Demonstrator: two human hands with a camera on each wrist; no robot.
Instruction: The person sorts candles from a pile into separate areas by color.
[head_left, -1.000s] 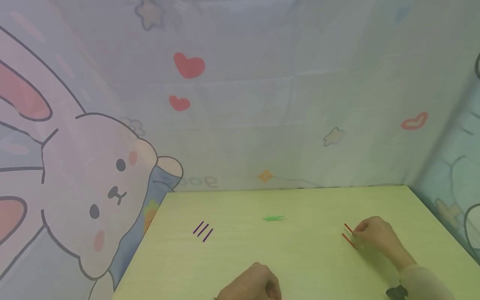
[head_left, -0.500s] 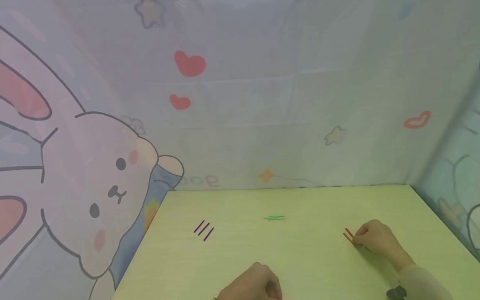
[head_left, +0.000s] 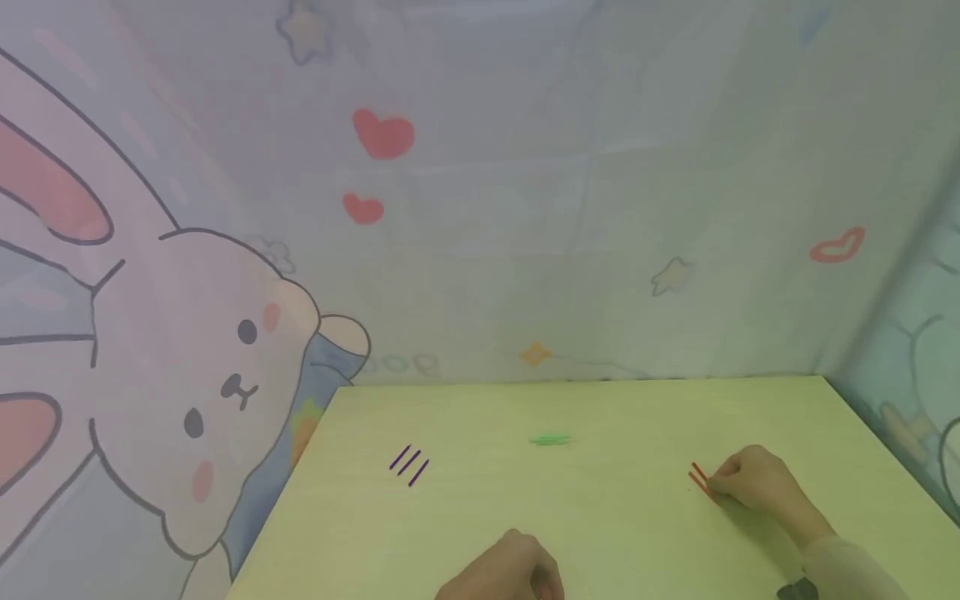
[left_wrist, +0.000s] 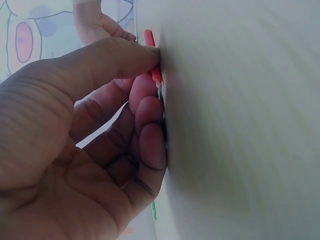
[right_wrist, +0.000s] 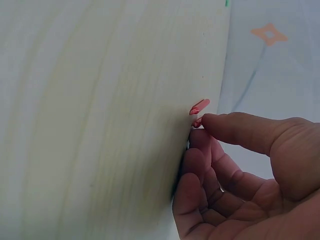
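In the head view my right hand (head_left: pixel 765 483) rests at the table's right side. Its thumb and forefinger pinch the near end of a red stick (head_left: pixel 699 472). Close alongside, nearly parallel, lies a second red stick (head_left: pixel 698 481); its near end is partly hidden by the fingers. The right wrist view shows one red stick (right_wrist: pixel 201 106) just beyond the pinched tips. My left hand (head_left: pixel 506 571) sits at the front edge, fingers curled. Another red stick (left_wrist: pixel 148 37) shows in the left wrist view between its thumb and forefinger, appearing pinched there.
Several purple sticks (head_left: pixel 409 463) lie slanted and spaced on the left of the yellowish table (head_left: pixel 600 533). A small bunch of green sticks (head_left: pixel 551 440) lies near the middle back. A printed cloth (head_left: pixel 487 208) hangs behind the table.
The right hand has drawn slightly nearer the person, sliding its red stick closer beside the other one. The left hand has stayed in place.
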